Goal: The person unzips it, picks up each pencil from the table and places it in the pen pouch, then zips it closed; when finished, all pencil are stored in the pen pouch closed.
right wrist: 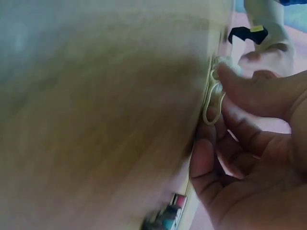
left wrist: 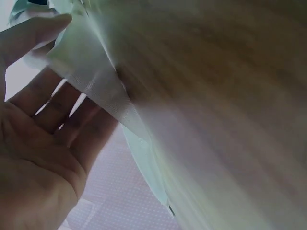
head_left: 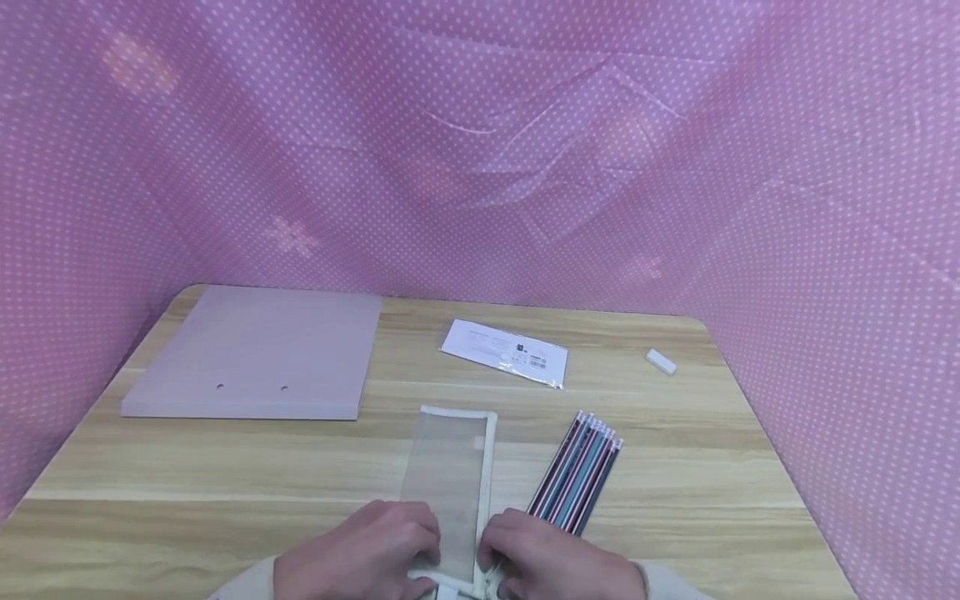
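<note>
A see-through mesh zip pouch with white trim lies lengthwise on the table. My left hand pinches its near end; in the left wrist view the thumb is on one side of the mesh and the fingers on the other. My right hand is at the pouch's near right corner, its thumb and fingers pinching a pale cord loop at the zip end. Just beyond the right hand, a row of striped pencils lies side by side, their lower ends hidden by that hand.
A pale pink folder with two small holes lies at the back left. A flat white packet with printed text is behind the pouch. Toward the back right lies a small white eraser. Pink dotted cloth hangs around the wooden table.
</note>
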The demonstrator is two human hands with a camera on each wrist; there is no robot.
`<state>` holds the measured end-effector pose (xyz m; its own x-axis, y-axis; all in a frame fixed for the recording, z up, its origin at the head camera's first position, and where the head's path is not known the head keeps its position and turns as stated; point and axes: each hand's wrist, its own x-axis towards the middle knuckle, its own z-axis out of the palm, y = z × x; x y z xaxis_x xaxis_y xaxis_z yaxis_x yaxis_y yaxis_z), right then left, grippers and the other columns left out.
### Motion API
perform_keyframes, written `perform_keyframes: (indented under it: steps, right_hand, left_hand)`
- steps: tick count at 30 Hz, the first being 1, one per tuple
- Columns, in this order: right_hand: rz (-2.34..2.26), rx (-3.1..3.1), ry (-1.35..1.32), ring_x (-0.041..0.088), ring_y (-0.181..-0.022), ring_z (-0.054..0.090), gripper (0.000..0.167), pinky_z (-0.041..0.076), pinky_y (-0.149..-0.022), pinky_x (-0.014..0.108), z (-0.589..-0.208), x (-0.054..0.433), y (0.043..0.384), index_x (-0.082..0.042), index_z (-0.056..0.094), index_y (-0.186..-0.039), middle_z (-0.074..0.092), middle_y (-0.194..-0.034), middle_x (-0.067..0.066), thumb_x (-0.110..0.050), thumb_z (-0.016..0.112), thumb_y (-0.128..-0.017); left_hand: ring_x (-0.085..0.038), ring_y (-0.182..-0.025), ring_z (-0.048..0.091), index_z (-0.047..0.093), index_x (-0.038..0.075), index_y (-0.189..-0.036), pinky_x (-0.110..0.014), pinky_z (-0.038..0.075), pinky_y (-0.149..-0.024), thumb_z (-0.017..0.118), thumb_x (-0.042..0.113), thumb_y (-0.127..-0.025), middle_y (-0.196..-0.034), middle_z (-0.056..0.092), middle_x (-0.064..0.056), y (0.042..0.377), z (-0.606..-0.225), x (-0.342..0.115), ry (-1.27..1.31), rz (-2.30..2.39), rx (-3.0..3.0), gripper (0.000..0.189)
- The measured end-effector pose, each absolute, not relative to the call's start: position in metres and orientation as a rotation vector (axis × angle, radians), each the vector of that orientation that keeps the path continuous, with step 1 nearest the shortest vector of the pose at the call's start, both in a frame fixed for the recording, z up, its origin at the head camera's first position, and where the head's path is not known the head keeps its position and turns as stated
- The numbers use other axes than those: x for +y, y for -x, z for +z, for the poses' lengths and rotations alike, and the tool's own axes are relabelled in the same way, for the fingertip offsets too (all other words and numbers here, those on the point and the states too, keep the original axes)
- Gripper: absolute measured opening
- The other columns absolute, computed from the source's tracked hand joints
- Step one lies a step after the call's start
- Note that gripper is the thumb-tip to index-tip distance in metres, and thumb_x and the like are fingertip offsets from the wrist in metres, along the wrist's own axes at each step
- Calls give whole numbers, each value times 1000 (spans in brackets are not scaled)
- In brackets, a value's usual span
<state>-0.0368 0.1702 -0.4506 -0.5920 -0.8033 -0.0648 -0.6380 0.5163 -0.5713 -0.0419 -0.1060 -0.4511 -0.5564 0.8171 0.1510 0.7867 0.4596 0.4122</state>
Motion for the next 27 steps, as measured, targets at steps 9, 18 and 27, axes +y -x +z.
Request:
perform_keyframes:
  steps: [9,18,27]
  right_hand:
    - [-763,2438,1238,-9,-77,48,20,41,-71,3,-454,167,37,-25,65,-87,56,-82,-18,-5,70,-85]
    - [-1027,2517,1217,-9,-79,52,11,48,-72,9,-437,170,49,-20,65,-90,62,-83,-12,-10,71,-89]
    - [-1615,2392,861,4,-89,63,4,58,-83,27,-407,167,78,-8,65,-95,70,-92,7,-4,64,-93]
  left_hand:
    - [14,-71,51,77,27,-79,-1,40,-66,79,16,-79,-73,61,25,45,-448,-102,-1497,826,2575,11]
    - [9,-80,60,76,23,-85,-5,49,-74,81,16,-83,-82,69,17,63,-412,-111,-1627,976,2690,9]
    - [-5,-81,71,77,13,-90,-11,56,-81,85,7,-76,-87,75,6,103,-386,-113,-1710,1388,2758,17]
